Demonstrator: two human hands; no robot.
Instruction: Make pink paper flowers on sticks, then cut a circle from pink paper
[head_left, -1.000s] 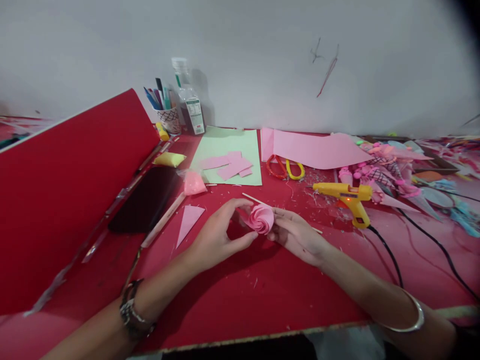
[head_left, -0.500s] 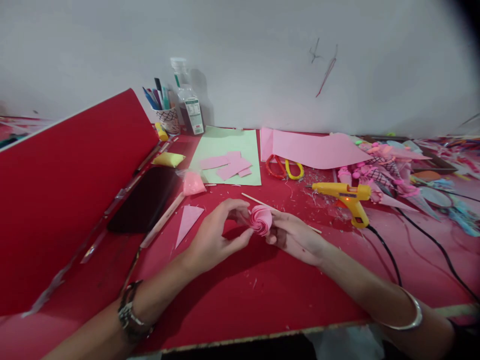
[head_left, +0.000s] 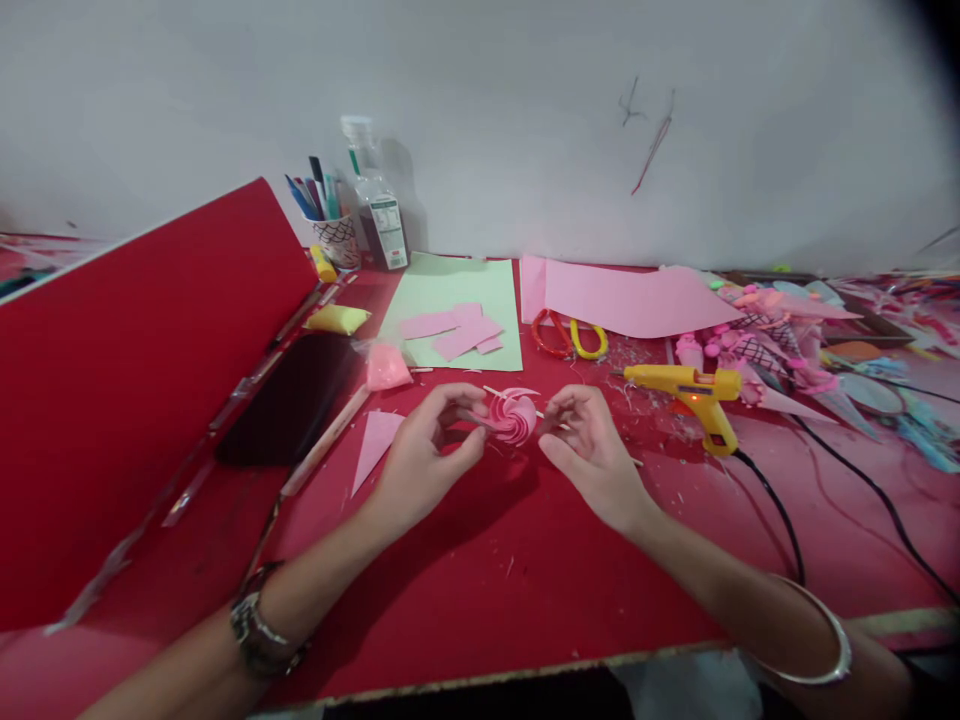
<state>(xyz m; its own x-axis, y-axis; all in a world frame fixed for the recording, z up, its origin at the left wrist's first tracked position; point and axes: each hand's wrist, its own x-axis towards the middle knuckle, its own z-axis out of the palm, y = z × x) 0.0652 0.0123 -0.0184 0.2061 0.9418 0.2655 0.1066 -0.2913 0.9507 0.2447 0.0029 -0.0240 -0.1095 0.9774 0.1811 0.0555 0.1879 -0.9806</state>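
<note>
A pink paper rose [head_left: 512, 415], rolled into a spiral, sits between my hands just above the red table [head_left: 525, 590]. My left hand [head_left: 424, 455] pinches it from the left side with thumb and fingers closed on it. My right hand [head_left: 589, 450] hovers just right of the rose, with curled fingers a little apart from it and nothing visible in them. A thin wooden stick [head_left: 499, 393] lies on the table behind the rose.
A yellow glue gun [head_left: 686, 390] with a black cord lies at the right. Scissors [head_left: 570, 335], pink paper [head_left: 630, 298], a green sheet [head_left: 457, 305], a pink triangle [head_left: 375, 440], a black phone [head_left: 289, 400], a pen cup [head_left: 330, 230], a bottle [head_left: 379, 205] and a raised red board [head_left: 142, 370] surround them.
The rose has been lifted slightly and moved away from me. My right hand let go of it and drew back to the right; my left hand still holds it.
</note>
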